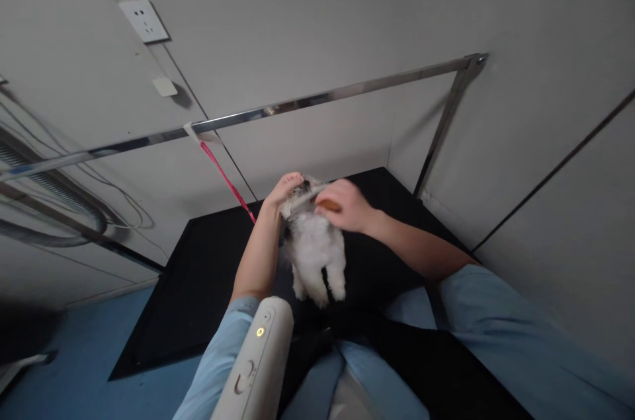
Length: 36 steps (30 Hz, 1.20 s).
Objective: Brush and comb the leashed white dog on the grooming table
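Observation:
A small white dog (pixel 317 248) sits upright on the black grooming table (pixel 208 281), facing me. My left hand (pixel 286 187) is at the side of its head, fingers curled against the fur. My right hand (pixel 347 204) is closed around a brush with an orange-brown handle (pixel 329 206). The brush's pale, blurred head lies across the dog's muzzle, hiding much of it. In front of my chest is a white dryer (pixel 258 357) with a lit yellow button; its outlet end is turned toward the dog.
A metal bar (pixel 317 100) runs above the table on a side post (pixel 446 122). From it a pink lead (pixel 228 182) hangs down behind my left forearm. Grey walls, a power socket (pixel 143 18) and a ribbed hose (pixel 59 192) with cables are beyond. The floor (pixel 99 334) is blue.

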{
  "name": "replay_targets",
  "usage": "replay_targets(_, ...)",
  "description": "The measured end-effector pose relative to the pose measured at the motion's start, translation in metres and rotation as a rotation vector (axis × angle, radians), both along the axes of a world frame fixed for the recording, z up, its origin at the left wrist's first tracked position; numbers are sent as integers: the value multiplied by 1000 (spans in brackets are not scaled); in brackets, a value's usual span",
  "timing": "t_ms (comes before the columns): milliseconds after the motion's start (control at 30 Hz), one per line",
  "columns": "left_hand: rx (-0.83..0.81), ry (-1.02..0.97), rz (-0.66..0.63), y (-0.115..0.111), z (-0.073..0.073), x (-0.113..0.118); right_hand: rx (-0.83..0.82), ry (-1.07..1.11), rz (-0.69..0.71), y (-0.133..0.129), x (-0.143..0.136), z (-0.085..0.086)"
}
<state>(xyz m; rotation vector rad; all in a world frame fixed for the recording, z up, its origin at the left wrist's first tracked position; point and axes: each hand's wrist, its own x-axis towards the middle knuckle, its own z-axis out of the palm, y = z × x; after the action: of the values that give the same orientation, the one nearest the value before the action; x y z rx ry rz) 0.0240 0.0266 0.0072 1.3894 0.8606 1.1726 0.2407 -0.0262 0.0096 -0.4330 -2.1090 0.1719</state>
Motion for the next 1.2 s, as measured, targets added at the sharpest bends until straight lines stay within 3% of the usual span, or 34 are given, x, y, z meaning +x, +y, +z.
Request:
replay_targets(67,-20,-18,-8,-1,1,-1,-105,-219,81,-1,-7,2)
replay_targets(100,-30,-27,-4,-2,1,-1,-140,-228,78,0,-9,4)
replay_targets(167,-24,-35,31,-3,1,-2,-129,-85,6,4,-7,14)
replay_targets(300,-21,-50,21,-5,2,-4,74,227,-93,6,5,32)
replay_targets(467,-27,-56,0,-8,2,-6,-39,-122,77,3,-2,24)
replay_targets(633,-19,-61,58,-9,1,-10,56,209,-49,12,-4,30)
replay_targets(767,-35,-79,84,-8,-3,-14,0,-57,133,14,-6,29)
replay_targets(933,-40,-140,125,-5,-9,-17,26,158,-19,21,-8,22)
replay_targets(1100,-40,-178,160,1,-13,-18,34,-47,96,20,-8,17)
replay_targets(1200,-42,-188,176,5,-14,-16,109,166,-11,21,-7,18)
